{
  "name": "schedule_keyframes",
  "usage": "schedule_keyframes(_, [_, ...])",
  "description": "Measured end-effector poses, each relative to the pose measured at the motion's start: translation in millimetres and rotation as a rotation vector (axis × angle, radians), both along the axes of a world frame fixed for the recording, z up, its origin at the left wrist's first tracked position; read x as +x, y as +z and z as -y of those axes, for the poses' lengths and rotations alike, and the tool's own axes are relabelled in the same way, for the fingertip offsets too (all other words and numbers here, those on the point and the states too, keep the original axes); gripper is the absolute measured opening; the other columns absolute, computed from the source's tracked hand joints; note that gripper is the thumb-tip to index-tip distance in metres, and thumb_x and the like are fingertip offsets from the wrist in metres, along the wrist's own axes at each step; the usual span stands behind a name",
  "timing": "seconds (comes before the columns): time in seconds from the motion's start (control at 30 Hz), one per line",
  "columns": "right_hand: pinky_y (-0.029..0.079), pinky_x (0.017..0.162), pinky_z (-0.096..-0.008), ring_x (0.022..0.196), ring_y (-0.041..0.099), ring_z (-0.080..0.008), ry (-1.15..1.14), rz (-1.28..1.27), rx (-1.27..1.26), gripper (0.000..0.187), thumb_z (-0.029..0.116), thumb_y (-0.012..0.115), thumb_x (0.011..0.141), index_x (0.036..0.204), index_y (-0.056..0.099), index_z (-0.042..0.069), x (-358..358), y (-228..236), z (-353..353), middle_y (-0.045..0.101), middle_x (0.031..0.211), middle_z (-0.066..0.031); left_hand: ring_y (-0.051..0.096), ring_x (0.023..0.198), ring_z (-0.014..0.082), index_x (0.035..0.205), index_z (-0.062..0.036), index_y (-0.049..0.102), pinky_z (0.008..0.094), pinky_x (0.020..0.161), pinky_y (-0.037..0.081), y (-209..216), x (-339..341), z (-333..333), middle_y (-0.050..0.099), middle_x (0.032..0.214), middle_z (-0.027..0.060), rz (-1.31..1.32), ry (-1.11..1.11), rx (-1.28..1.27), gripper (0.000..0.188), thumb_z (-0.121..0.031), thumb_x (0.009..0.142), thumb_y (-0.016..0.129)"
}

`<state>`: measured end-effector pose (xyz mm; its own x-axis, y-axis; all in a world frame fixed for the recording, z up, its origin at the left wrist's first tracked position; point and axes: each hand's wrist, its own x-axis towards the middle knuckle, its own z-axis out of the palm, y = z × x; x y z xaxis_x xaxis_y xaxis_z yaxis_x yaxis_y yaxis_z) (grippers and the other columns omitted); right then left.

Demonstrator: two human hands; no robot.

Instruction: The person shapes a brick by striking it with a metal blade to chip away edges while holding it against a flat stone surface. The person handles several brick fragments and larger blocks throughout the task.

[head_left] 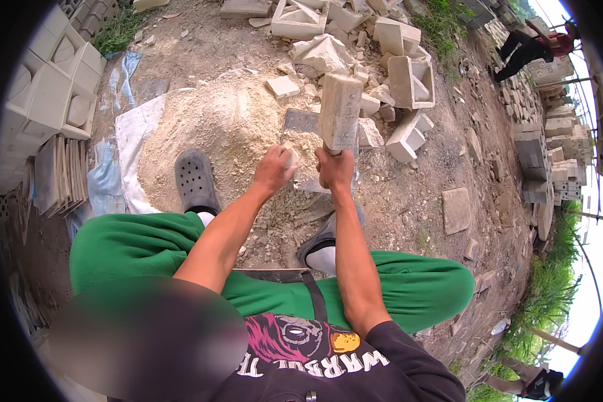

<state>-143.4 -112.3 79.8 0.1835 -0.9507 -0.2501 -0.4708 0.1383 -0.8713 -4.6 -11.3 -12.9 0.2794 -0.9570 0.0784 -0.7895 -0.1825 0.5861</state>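
- Right hand (335,166): closed around the handle of a wooden mallet (341,110), fingers wrapped, out in front of the body between the knees.
- Mallet: long axis ran away from the wearer, its block-like head at the far end, top leaning slightly right; a short stub of handle showed on the near side of the fist.
- Left hand (273,170): fingers curled, pinching a small pale chunk (291,159) just left of the mallet's near end; the chunk's own long axis could not be told, mostly hidden by the fingers.
- The two hands were near each other, apart, with pale crumbs between.
- Below them, a dark flat plate (301,120), partly covered with crumbs; its far edge showed left of the mallet head. Whether the chunk touched it could not be told.
- Left side: a heap of pale grit (211,130) on a white sheet (128,151), the sheet's edge curving along the heap's outer side.
- Far side: broken pale blocks (400,72) crowded close beyond and right of the mallet head, tightest there.
- Near side: left clog (195,179) and right clog (318,240) bounded the work spot.
- Right: more open dirt ground (415,201), with a flat slab (456,210) lying well apart from the mallet.
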Motion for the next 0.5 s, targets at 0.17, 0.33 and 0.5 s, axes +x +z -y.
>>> schedule_keyframes(0.17, [0.052, 0.060, -0.0391, 0.059, 0.068, -0.0238, 0.047, -0.070, -0.091, 0.036, 0.032, 0.074, 0.074, 0.076, 0.070, -0.004, -1.7, -58.6, 2.5, 0.067, 0.062, -0.0146, 0.061, 0.109, 0.0331, 0.114, -0.0068, 0.066, 0.0432, 0.089, 0.054, 6.4, 2.2, 4.3, 0.062, 0.116, 0.0137, 0.001, -0.062, -0.043, 0.036, -0.018, 0.081, 0.075])
schedule_keyframes(0.33, [0.055, 0.068, -0.0420, 0.071, 0.073, -0.0320, 0.086, -0.257, 0.226, 0.045, 0.042, 0.077, 0.068, 0.083, 0.075, -0.001, -10.6, -84.0, -13.7, 0.072, 0.073, -0.0182, 0.062, 0.106, 0.0335, 0.117, -0.0089, 0.067, 0.0423, 0.088, 0.055, -2.4, 14.8, 4.3, 0.065, 0.114, 0.0129, 0.033, -0.100, 0.066, 0.037, -0.016, 0.081, 0.073])
schedule_keyframes(0.5, [0.054, 0.063, -0.0390, 0.065, 0.072, -0.0258, 0.064, -0.207, 0.258, 0.037, 0.035, 0.077, 0.070, 0.080, 0.074, -0.001, -7.8, -63.1, -4.0, 0.072, 0.071, -0.0150, 0.062, 0.106, 0.0335, 0.115, -0.0087, 0.068, 0.0430, 0.088, 0.055, -4.2, 13.6, 3.3, 0.065, 0.114, 0.0137, 0.000, -0.043, 0.064, 0.036, -0.017, 0.081, 0.074])
